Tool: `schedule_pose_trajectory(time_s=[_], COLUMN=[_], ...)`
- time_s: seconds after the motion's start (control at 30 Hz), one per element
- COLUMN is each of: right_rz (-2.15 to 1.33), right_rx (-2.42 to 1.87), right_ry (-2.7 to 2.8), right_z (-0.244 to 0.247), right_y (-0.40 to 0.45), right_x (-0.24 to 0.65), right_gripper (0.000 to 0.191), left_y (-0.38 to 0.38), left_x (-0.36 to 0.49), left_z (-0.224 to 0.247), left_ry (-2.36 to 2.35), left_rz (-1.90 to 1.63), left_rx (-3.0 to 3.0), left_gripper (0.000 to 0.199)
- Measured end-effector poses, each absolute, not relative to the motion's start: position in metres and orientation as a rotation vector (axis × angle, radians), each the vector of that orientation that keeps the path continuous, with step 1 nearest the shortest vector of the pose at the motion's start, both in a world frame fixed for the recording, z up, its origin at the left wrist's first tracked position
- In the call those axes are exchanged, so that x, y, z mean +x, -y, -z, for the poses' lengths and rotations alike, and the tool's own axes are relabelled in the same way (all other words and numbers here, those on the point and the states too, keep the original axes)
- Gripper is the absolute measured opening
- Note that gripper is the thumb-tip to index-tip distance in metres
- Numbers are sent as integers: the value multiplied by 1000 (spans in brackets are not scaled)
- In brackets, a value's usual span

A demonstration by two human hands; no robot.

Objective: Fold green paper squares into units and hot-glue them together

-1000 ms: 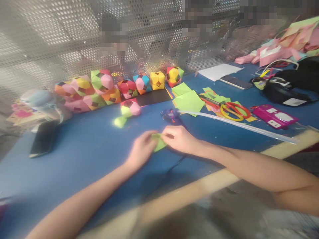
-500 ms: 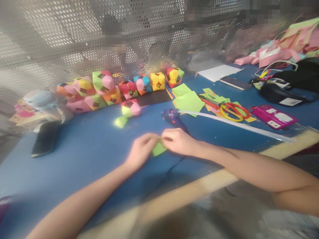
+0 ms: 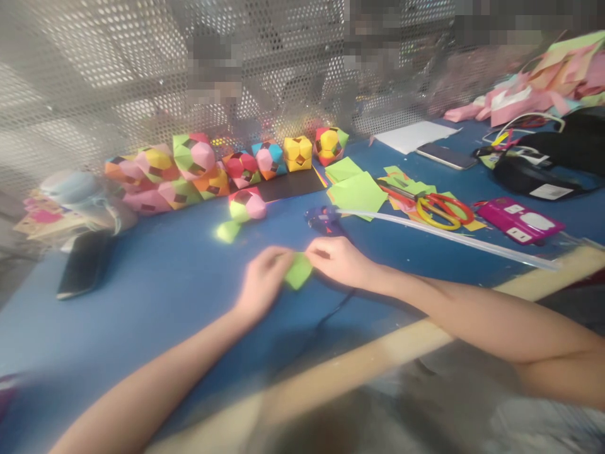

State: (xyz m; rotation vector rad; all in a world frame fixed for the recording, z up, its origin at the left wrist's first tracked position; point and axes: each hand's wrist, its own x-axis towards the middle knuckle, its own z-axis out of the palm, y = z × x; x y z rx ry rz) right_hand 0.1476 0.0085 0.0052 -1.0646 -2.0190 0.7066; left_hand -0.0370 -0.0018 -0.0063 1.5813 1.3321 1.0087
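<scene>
A small green paper piece (image 3: 299, 271) is between my two hands above the blue table. My left hand (image 3: 265, 277) pinches its left edge. The fingers of my right hand (image 3: 338, 260) are closed at its upper right corner. Just beyond my right hand lies a blue glue gun (image 3: 324, 219) with a long clear glue stick (image 3: 449, 237) running from it to the right. A pink, green and red folded paper piece (image 3: 248, 205) and a small green folded piece (image 3: 229, 231) rest beyond my left hand.
Several colourful paper balls (image 3: 193, 156) line the mesh screen (image 3: 283, 75). Green sheets (image 3: 358, 193), scissors (image 3: 439, 211) and a magenta box (image 3: 520, 221) lie right. Phones (image 3: 84, 263) (image 3: 447, 157) flank the table. Its wooden edge (image 3: 359, 366) is near me.
The green paper shows more of its face between my hands and has risen slightly. The fingers of my right hand have shifted a little up and away from my left.
</scene>
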Motion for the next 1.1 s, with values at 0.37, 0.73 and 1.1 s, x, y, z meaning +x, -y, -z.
schedule_pose_trajectory(time_s=[0.37,0.73,1.1], right_rz=[-887,-668,-607], right_rx=[-1117,-980,-1043], right_ry=[1996,2070,1990], right_z=[-10,-4,-1], right_y=[-6,-5,-8], right_x=[145,144,146], right_gripper=[26,20,24], left_y=[2,7,5], left_x=[-37,-31,-33], left_z=[4,-3,2], left_ry=[-1393,-1359,-1292], left_rz=[-970,-931,-991], left_rx=[1649,1755,1621], left_gripper=[22,20,28])
